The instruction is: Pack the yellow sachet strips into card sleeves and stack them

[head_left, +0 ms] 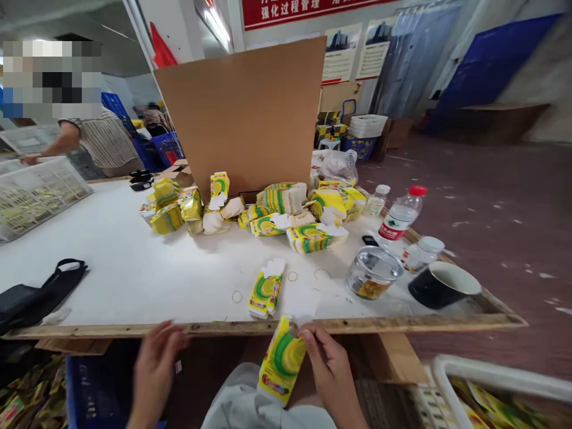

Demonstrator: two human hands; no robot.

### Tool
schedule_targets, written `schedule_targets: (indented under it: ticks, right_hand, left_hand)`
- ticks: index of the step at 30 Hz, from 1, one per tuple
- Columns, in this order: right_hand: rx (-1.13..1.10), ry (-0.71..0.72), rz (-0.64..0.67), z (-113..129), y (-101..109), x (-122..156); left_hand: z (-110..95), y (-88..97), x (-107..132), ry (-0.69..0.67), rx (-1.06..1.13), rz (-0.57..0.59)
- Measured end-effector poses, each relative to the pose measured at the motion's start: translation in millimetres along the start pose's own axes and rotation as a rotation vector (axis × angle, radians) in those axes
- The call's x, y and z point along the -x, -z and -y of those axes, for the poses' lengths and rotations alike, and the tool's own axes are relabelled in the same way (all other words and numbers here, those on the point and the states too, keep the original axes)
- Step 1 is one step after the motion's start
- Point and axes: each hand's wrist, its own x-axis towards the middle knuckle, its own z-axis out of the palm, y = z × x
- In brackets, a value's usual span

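The right grip (328,354) was clamped, thumb against fingers, on the upper side edge of one yellow-and-green carton (283,360), which was tilted above the person's lap, in front of the table's near edge. The left grip (161,351), blurred, hung free with thumb and fingers loosely apart, close to the wooden edge of the table (179,280) and well apart from the carton.

Just beyond the held carton, a small group of flattened cartons (267,289) lay on the table; the blur and overlap made its number impossible to tell. Three thin bands (236,296) were scattered around that group. Farther back, many carton bundles (308,238) lay in a row, too jumbled to count, before one upright cardboard sheet (250,113).

Along the right side stood one red-capped bottle (400,214), one small white-capped bottle (378,199), one white-lidded jar (422,253), one clear canister (374,271) and one dark mug (442,285). One white tub (500,370) with cartons inside was at the lower right. On the far left, a co-worker's hand (30,158) touched one white crate (75,187). Two posters (342,53) were on the wall behind.
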Motion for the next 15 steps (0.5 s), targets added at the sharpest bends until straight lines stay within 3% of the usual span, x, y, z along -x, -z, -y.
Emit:
schedule_targets:
  ticks: [2, 4, 6, 9, 15]
  right_hand:
    - [0.015, 0.016, 0.035, 6, -1, 10]
    - [0.013, 0.019, 0.066, 11, 1, 19]
    - [0.015, -0.001, 0.099, 14, 3, 25]
    - [0.023, -0.019, 0.122, 18, 5, 28]
    - [-0.153, 0.007, 0.066, 23, -12, 20]
  left_hand:
    - [-17, -38.3, -7, -0.12, 0.239, 0.282]
    - [-37, -67.4, -3, -0.236, 0.452, 0.705]
    - [-53, -82.7, 6, -0.271, 0.471, 0.867]
    - [-59, -86.2, 15, -0.24, 0.394, 0.882]
    - [-42, -79.2, 17, -0.198, 0.42, 0.755]
